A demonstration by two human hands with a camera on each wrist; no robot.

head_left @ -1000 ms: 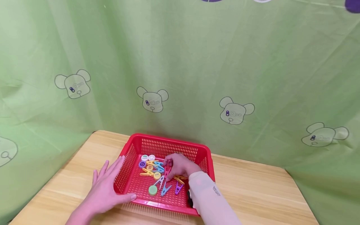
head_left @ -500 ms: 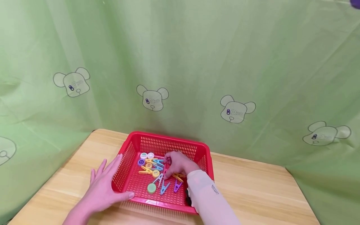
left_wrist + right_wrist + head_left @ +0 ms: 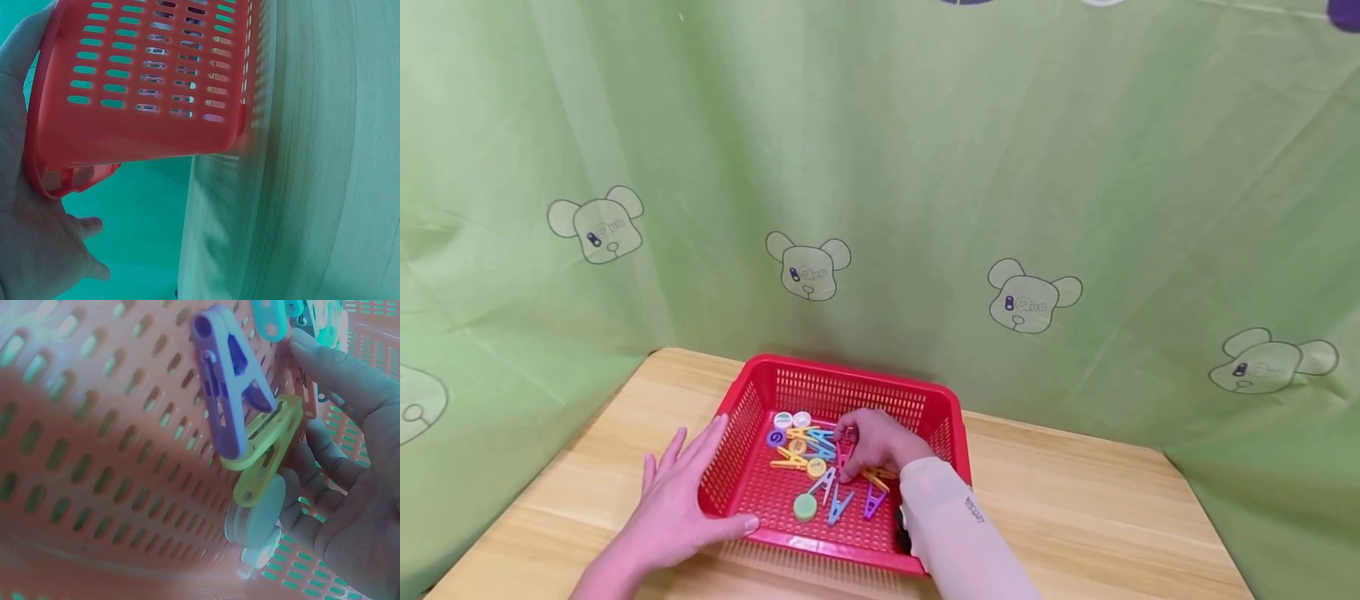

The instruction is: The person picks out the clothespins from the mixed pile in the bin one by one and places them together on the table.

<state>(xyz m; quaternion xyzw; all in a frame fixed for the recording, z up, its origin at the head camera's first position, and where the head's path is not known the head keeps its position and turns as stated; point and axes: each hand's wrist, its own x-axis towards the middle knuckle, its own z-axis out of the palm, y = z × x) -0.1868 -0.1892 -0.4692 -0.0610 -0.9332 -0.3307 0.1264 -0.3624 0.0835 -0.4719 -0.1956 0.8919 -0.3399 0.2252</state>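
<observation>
A red plastic basket [image 3: 850,543] stands on the table, with clothespins and bottle caps in it. My right hand [image 3: 880,446] reaches inside, its thumb and fingers pinching a pink-red clothespin [image 3: 844,454] near the floor of the basket. Beside that hand lie a yellow clothespin [image 3: 275,440] and a purple clothespin [image 3: 225,381], seen close in the right wrist view. A light blue clothespin [image 3: 838,506] and a green cap [image 3: 805,507] are nearer the front. My left hand [image 3: 673,504] spreads its straight fingers along the basket's left rim, thumb at the front rim.
More clothespins and a yellow cap [image 3: 816,467], a purple cap [image 3: 777,437] and white caps [image 3: 783,420] gather in the basket's left half. The wooden table [image 3: 1075,500] extends to both sides. A green curtain [image 3: 910,167] hangs right behind it.
The pink-red clothespin shifts slightly in angle under the right hand's fingers. Both hands keep nearly the same place, and the head view wobbles a little.
</observation>
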